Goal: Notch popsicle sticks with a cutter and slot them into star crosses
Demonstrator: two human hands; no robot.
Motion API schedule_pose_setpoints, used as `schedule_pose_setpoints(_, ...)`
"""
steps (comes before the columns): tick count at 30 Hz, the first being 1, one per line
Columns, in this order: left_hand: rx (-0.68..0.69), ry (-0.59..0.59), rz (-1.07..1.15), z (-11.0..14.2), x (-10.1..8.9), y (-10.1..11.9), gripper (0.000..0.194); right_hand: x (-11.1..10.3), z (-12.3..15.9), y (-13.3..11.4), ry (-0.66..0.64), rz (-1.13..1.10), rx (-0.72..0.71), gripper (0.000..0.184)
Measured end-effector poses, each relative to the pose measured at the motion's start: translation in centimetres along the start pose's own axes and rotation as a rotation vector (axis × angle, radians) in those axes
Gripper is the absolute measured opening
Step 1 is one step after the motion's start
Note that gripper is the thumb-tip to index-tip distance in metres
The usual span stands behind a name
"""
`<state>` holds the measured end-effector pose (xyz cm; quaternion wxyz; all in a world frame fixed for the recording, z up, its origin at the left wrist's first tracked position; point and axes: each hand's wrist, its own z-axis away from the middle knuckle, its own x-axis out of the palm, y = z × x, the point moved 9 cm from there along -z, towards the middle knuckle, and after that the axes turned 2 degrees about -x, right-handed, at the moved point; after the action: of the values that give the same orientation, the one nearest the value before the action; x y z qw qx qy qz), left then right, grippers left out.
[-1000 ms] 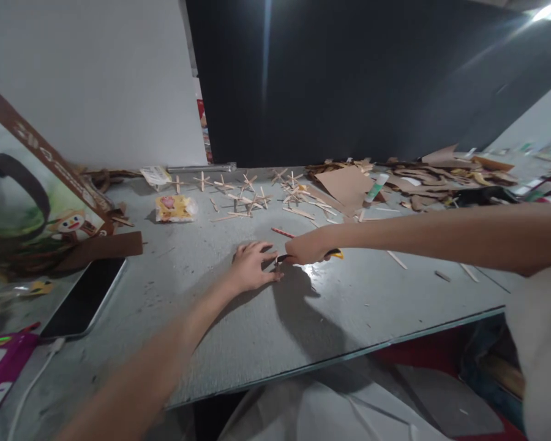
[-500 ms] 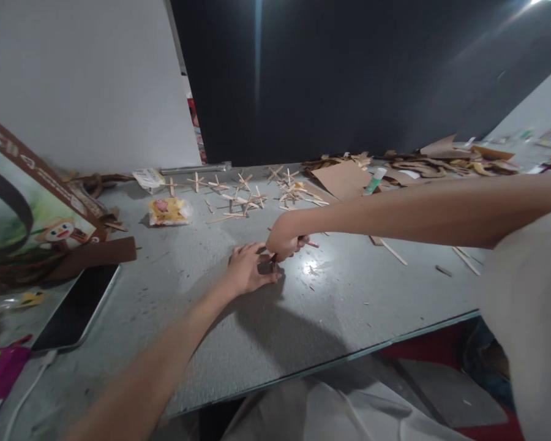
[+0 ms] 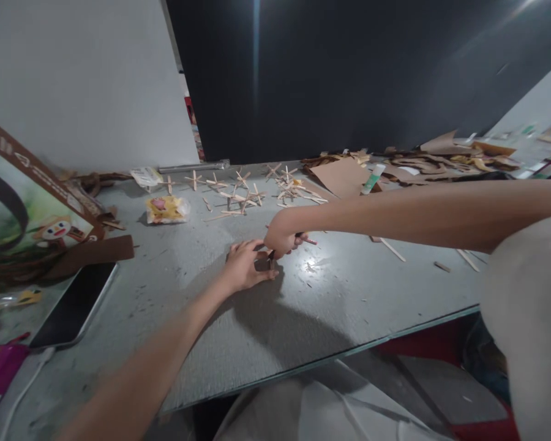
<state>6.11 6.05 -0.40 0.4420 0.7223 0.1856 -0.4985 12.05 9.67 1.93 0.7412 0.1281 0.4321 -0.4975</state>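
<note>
My left hand (image 3: 245, 266) rests on the grey tabletop, thumb and fingers curved around a small brown piece (image 3: 272, 265) that looks like wood or card. Close against it, my right hand (image 3: 283, 239) is closed, with its wrist bent over the top. A slim pinkish-red stick (image 3: 310, 241) pokes out on the right side of that fist. A dark, narrow tip (image 3: 271, 255) points down from the fist at the brown piece; whether it belongs to the same tool is hidden. Tiny shavings (image 3: 310, 267) lie just right of the hands.
Crossed wooden-stick shapes (image 3: 243, 196) stand behind my hands, near a yellow packet (image 3: 167, 210). Brown card (image 3: 342, 177), a glue stick (image 3: 373, 179) and bark-like strips lie at the back right. A phone (image 3: 76, 304) with a cable and a printed bag (image 3: 32, 202) are left.
The hands stay together in nearly the same place, with a slight shift of the right hand. The whole view has moved a little.
</note>
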Motion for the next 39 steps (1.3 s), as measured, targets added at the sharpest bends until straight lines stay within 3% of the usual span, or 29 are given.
schedule_pose_setpoints(4,0.009,0.006,0.018,0.1,-0.1,0.2,0.052,1.6,0.9,1.1,-0.247,0.068,0.234,0.026)
schedule_pose_setpoints(9,0.017,-0.043,-0.054,0.1,-0.2,0.6,0.051,3.2,4.2,1.6,-0.251,0.056,0.235,0.031)
schedule_pose_setpoints(19,-0.043,0.021,0.052,0.9,-1.0,0.4,0.074,3.8,5.9,1.9,0.005,-0.019,0.027,0.027)
schedule_pose_setpoints(24,-0.122,0.191,0.354,1.4,-2.5,-0.6,0.048,2.1,7.1,2.1,0.311,-0.036,-0.029,0.043)
schedule_pose_setpoints(26,-0.193,0.2,0.396,1.7,-2.6,-0.8,0.044,1.8,7.8,2.5,0.428,-0.053,0.009,0.046)
schedule_pose_setpoints(32,-0.197,0.144,-0.054,2.4,-2.4,1.9,0.018,2.6,8.7,4.7,0.657,-0.112,0.167,0.041)
schedule_pose_setpoints(35,-0.252,0.063,-0.135,2.5,-1.7,2.3,0.011,3.4,8.3,5.3,0.703,-0.126,0.178,0.039)
schedule_pose_setpoints(39,-0.298,-0.035,-0.229,2.3,-1.3,2.2,0.016,4.3,7.9,5.5,0.707,-0.144,0.16,0.036)
